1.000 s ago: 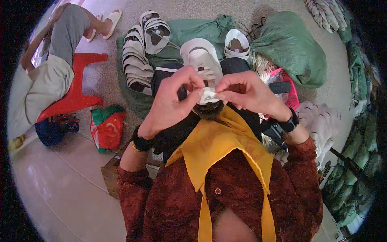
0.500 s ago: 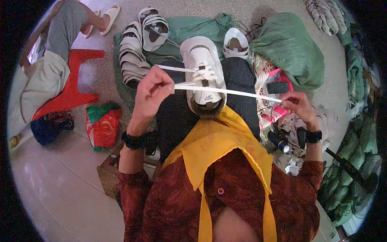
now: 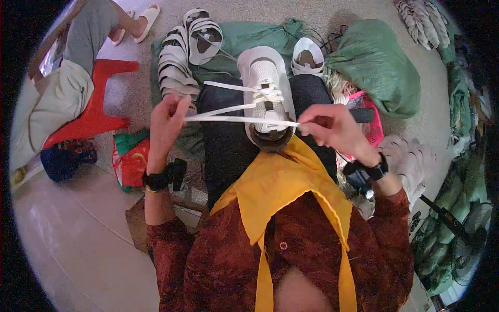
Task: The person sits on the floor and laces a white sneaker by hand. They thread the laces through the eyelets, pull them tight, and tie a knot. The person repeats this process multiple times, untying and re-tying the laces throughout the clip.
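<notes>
A white sneaker (image 3: 253, 83) rests on my dark-trousered lap with its toe pointing away from me. Its flat white shoelace (image 3: 228, 119) stretches sideways across the ankle end of the shoe. My left hand (image 3: 169, 117) pinches the lace left of the sneaker. Just right of the shoe, my right hand (image 3: 332, 129) is closed on the other end of that stretch. Another length of lace sticks out leftward from the upper eyelets, above the taut one. Part of the laced crossings shows on the tongue.
Nested white shoe uppers (image 3: 174, 67) lie on a green cloth ahead at left; another upper (image 3: 307, 56) is at its right. A stuffed green sack (image 3: 379, 67) and a pink basket (image 3: 371, 130) stand right. At left, a person sits on a red stool (image 3: 101, 104); a fan (image 3: 475, 234) is lower right.
My right hand has come in leftward to the shoe's side along the lace. My left hand has shifted left and slightly down, drawing lace out that way.
</notes>
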`<state>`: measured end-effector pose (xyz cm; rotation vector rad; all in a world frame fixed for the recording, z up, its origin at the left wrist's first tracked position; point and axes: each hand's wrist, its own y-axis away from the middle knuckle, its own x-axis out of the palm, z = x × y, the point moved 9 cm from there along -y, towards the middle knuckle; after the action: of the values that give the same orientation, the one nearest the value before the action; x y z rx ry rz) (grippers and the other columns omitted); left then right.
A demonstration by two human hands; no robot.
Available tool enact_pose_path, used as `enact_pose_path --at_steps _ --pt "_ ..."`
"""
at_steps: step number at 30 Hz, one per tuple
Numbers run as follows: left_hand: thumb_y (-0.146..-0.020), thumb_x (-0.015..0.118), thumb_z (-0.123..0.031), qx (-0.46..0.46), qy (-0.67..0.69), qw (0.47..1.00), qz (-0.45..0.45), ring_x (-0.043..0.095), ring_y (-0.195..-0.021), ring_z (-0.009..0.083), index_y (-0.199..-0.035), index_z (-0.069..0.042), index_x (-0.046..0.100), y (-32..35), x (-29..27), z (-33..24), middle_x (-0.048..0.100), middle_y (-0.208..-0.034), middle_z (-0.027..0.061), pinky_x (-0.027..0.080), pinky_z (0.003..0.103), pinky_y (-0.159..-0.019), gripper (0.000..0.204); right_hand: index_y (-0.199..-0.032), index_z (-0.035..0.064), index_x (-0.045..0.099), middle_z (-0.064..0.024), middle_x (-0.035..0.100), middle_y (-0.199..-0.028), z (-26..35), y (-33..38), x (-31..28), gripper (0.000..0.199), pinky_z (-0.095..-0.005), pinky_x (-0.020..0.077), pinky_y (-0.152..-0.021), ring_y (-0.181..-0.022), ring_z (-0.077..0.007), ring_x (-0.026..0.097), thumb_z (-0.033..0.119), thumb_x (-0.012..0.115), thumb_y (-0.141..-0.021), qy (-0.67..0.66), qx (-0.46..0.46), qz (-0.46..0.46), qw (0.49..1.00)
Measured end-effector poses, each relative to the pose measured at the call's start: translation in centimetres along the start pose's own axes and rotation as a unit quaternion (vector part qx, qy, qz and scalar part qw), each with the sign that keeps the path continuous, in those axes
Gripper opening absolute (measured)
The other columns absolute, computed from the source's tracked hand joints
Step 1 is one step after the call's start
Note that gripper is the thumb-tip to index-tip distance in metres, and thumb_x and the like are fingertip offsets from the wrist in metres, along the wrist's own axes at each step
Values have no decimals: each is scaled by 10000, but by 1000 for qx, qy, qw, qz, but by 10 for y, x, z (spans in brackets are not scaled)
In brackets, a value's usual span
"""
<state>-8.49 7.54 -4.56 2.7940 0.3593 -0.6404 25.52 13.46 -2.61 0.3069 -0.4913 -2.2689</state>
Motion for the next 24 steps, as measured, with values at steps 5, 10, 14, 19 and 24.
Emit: enact_pose_path --at_steps 5,10,14,19,24 --pt "-903 685 -76 147 -112 983 -15 560 -693 147 -922 -26 577 16 26 -51 591 -790 68 469 286 -642 120 -929 10 732 1 690 -767 19 -30 32 69 -237 466 -531 -621 -46 573 72 709 -909 2 -30 7 1000" --pt "-912 637 -11 181 51 971 150 609 -804 181 -967 -3 595 41 104 -105 639 -918 117 494 308 -709 70 -899 8 742 -26 721 -785 30 -37 39 57 -248 498 -596 -679 -50 602 60 728 -880 36 -110 -25 993" --pt "-941 620 -24 199 3 960 195 633 -825 161 -971 4 597 37 116 -100 653 -893 100 506 300 -729 47 -918 29 742 -55 715 -771 23 -36 35 67 -267 504 -597 -658 -87 622 67 745 -863 39 -136 -61 988" --pt "-956 619 -59 133 31 982 132 605 -705 158 -960 -7 588 33 113 -82 623 -788 105 492 300 -672 61 -1007 84 669 -76 648 -904 46 -13 40 248 -342 538 -624 -762 -223 651 78 752 -773 318 -309 -55 895" --pt "-929 619 -21 138 6 987 87 566 -623 208 -925 4 530 38 117 -81 569 -714 119 456 339 -601 92 -1004 108 623 -60 554 -932 44 -8 63 230 -367 556 -691 -889 -255 619 122 632 -774 477 -376 -14 794"
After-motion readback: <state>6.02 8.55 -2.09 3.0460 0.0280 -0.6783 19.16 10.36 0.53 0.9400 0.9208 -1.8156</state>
